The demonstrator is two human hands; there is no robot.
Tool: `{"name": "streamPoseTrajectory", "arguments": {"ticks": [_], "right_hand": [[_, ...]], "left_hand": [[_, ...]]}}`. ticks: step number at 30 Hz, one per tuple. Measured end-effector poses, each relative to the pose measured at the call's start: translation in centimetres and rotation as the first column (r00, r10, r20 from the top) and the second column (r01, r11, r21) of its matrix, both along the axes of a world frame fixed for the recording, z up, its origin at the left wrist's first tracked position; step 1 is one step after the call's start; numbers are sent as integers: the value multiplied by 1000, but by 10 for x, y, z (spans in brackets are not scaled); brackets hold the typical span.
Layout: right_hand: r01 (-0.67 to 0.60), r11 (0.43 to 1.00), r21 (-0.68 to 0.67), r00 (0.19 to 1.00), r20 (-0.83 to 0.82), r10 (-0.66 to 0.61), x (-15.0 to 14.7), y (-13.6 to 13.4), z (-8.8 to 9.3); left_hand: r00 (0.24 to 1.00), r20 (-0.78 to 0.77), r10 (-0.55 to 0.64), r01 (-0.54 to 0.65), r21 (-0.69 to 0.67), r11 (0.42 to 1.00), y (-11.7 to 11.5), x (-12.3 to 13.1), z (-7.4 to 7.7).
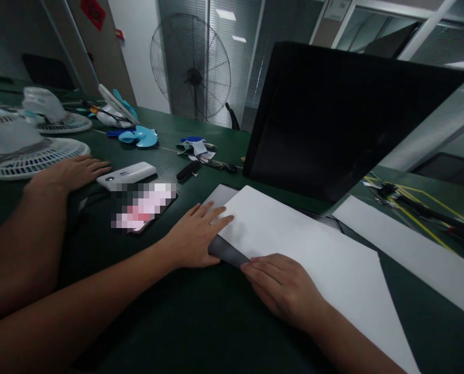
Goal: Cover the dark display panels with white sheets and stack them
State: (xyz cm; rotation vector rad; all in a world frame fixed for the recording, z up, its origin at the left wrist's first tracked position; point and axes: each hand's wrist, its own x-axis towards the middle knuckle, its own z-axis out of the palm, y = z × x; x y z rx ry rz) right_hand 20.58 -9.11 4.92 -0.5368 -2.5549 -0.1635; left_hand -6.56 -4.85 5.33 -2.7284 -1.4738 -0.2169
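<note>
A large white sheet (313,244) lies at the centre right, and a dark grey curved strip (229,252) shows along its near left edge. My left hand (196,236) rests at the sheet's left corner with its fingers spread over the surface and its thumb below the edge. Farther right, my right hand (284,285) has its fingers together, pinching the near edge where the grey strip ends. Part of a grey flat item (222,195) shows beneath the sheet's far left corner.
Another person's hand (71,171) lies at the left, beside a white power bank (128,174) and a phone (148,205). A black monitor (333,119) stands behind the sheet. White fan parts (40,156) fill the far left; a white strip (411,249) lies right.
</note>
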Motion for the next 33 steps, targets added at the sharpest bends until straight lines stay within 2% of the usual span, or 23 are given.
{"name": "streamPoseTrajectory", "arguments": {"ticks": [2, 4, 7, 9, 13, 20, 28, 33], "right_hand": [[-13, 998, -56, 1000, 6, 13, 3, 2, 2], [115, 987, -109, 992, 71, -107, 5, 4, 2], [422, 889, -177, 894, 246, -376, 5, 6, -1], [514, 830, -217, 835, 347, -427, 4, 7, -2], [519, 806, -284, 825, 414, -385, 5, 8, 1], [478, 810, -339, 860, 367, -353, 14, 11, 6], [491, 785, -378, 852, 394, -344, 15, 14, 8], [481, 791, -377, 850, 420, -317, 16, 17, 2]], "left_hand": [[998, -14, 66, -67, -65, 996, 2, 0, -2], [995, -27, 94, -97, -103, 990, 3, 0, -3], [995, -35, 97, -100, -120, 988, 3, 2, -2], [995, -31, 96, -99, -128, 987, 3, 2, -1], [995, -11, 100, -101, -124, 987, 1, 4, 0], [994, 30, 103, -100, -90, 991, -4, 9, -3], [999, 39, -24, 29, -128, 991, 4, 2, -1], [996, 84, 1, 12, -157, 987, 4, 1, 3]]}}
